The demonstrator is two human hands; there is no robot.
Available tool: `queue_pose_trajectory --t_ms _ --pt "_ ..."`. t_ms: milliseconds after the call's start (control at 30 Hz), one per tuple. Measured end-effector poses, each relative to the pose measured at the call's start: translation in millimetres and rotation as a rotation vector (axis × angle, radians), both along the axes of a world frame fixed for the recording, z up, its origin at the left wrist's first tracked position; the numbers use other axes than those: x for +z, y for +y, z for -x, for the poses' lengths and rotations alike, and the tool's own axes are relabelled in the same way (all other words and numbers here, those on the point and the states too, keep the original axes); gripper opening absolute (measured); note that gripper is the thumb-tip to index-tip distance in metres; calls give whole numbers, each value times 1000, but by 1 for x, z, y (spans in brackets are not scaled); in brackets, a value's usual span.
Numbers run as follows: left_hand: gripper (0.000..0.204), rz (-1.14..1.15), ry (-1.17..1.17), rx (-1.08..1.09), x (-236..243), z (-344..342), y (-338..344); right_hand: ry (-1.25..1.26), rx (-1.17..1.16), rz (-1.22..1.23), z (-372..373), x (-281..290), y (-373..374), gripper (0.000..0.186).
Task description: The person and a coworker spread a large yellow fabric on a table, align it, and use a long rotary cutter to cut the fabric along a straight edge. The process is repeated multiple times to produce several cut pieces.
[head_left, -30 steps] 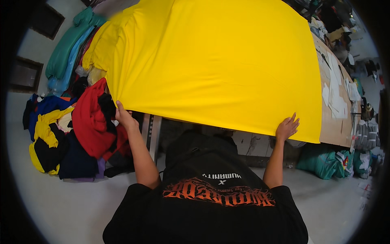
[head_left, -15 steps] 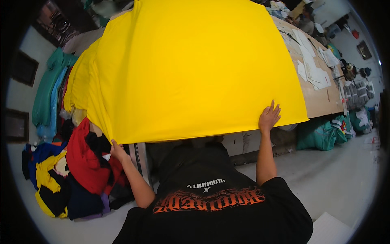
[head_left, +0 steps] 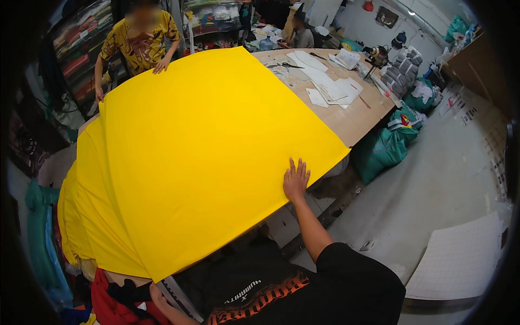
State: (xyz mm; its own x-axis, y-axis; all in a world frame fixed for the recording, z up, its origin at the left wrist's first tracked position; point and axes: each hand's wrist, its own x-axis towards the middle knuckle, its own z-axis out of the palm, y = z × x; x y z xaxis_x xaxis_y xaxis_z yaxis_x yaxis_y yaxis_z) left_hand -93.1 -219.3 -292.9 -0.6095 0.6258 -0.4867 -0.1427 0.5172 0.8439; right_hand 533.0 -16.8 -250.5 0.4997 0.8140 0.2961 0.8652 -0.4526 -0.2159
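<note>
A large sheet of yellow fabric [head_left: 211, 141] covers much of a wooden table [head_left: 374, 103], bunched in folds at its left. My right hand [head_left: 296, 177] lies open on the fabric near its near edge, fingers spread. At the fabric's near left corner, my left hand [head_left: 158, 295] is low and partly cut from sight, so its fingers are unclear. Across the table, a person in a patterned yellow shirt [head_left: 142, 46] has hands [head_left: 160, 65] at the fabric's far edge.
Paper pieces [head_left: 330, 81] and scissors [head_left: 287, 65] lie on the table's right part. Green sacks [head_left: 379, 151] stand beside it. Piled red clothing [head_left: 103, 298] and rolls [head_left: 40, 238] are at left. Another person [head_left: 300, 35] is at the back; shelves [head_left: 81, 49] hold fabrics.
My view has swung upward and rightward, bringing the person across the table into sight. The fabric's surface looks smoother than a second ago. My right hand remains spread on it.
</note>
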Motion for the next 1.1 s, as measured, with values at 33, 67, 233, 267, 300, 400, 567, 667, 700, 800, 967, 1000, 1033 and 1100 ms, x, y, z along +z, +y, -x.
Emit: queue_pose_trajectory --t_ms 33,67,233,267,300,400,567,667,700,800,967,1000,1033,1100 --pt "29 7 -3 -11 2 -4 1 1 12 -19 1 1 0 53" --pt "29 13 -5 -20 4 -6 2 1 9 -14 1 1 0 53" --pt "28 24 -11 -41 3 -4 8 -1 6 -19 0 0 1 53" --pt "28 24 -11 -43 2 -2 8 -2 5 -19 0 0 1 53" --pt "28 23 -14 -41 2 1 8 2 -16 19 0 -1 0 53" --pt "27 9 -17 -39 -5 18 7 -23 -5 -3 0 -4 1 54" --pt "26 -118 -95 -9 -31 61 8 -120 -10 -14 -8 -15 7 52" --pt "32 -74 -116 226 -31 68 12 -121 51 31 -7 -18 8 52" --pt "37 -78 208 233 -25 62 21 -120 60 91 -8 -16 8 52" --pt "39 -62 1036 339 23 36 45 -98 21 40 -4 -12 5 51" --pt "47 -248 846 69 83 -37 109 -89 64 40 -4 -9 1 51" --pt "51 -219 950 5 85 -51 118 -61 42 71 -5 -9 1 51" --pt "54 -161 1016 -78 84 -59 124 -69 65 50 -6 -10 2 51" --pt "59 16 1196 -162 79 -70 120 -67 48 65 -8 -11 2 52"
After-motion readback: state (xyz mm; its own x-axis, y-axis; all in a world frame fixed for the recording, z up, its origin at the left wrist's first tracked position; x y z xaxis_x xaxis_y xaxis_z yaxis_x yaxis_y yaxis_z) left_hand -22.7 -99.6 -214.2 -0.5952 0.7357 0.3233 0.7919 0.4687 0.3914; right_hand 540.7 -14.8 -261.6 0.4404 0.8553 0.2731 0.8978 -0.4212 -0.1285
